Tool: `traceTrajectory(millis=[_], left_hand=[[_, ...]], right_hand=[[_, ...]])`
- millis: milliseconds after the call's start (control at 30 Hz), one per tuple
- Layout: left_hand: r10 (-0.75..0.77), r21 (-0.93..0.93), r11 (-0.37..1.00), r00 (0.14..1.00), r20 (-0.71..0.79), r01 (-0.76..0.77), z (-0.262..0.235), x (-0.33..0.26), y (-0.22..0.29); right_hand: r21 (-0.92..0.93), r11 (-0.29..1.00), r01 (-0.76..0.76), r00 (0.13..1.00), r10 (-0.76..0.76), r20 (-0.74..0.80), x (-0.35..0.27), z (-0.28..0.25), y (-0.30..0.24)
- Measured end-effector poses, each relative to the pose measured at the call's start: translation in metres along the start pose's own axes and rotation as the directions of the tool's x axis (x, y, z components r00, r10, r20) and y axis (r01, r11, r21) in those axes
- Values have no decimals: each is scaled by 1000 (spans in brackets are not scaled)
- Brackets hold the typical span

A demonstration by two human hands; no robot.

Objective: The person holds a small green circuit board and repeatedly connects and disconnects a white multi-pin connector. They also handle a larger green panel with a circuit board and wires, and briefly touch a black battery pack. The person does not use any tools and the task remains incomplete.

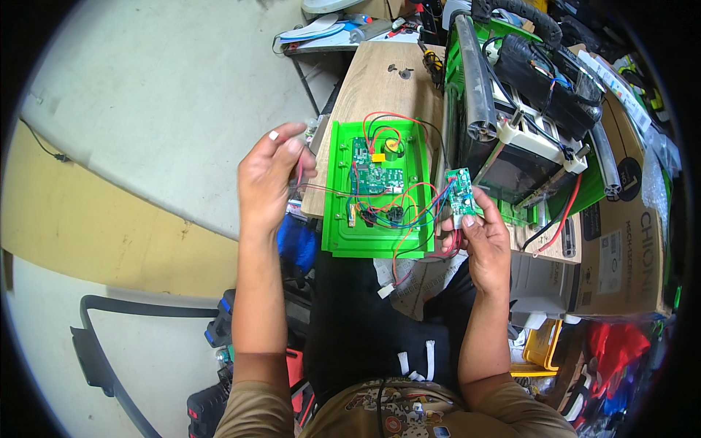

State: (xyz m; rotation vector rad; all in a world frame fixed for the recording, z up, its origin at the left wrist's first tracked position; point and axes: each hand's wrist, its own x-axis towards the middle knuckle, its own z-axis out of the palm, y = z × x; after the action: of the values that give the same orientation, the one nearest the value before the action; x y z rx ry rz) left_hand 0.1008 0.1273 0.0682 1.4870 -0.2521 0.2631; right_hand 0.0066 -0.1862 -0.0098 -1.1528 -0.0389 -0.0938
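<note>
A right hand [488,237] gripped a small circuit board [460,193] beside a green tray [372,242]. The left hand [266,175] pinched thin wires [343,195].

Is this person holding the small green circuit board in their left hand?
No, the small green circuit board is held in the right hand, to the right of the bright green plastic casing.

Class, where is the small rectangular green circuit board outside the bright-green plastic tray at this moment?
In the head view, right of centre: the small green circuit board is in the person's right hand, just right of the green tray.
</note>
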Motion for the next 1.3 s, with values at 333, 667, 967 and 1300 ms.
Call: traceTrajectory(millis=[333, 667, 967, 1300], left_hand=[[-120, 203, 975, 980, 158, 87, 52, 29, -59], [-138, 342, 938, 967, 214, 58, 52, 25, -67], [-95, 345, 938, 972, 213, 16, 53, 23, -71], [101, 459, 854, 944, 314, -245, 51, 24, -65]], right_hand=[[10, 1000, -25, 1000, 25, 17, 1, -5, -4], [60, 997, -45, 998, 42, 56, 5, -9, -1], [70, 996, -56, 998, 53, 40, 4, -6, -3], [28, 1000, -12, 999, 11, 52, 2, -6, 0]])
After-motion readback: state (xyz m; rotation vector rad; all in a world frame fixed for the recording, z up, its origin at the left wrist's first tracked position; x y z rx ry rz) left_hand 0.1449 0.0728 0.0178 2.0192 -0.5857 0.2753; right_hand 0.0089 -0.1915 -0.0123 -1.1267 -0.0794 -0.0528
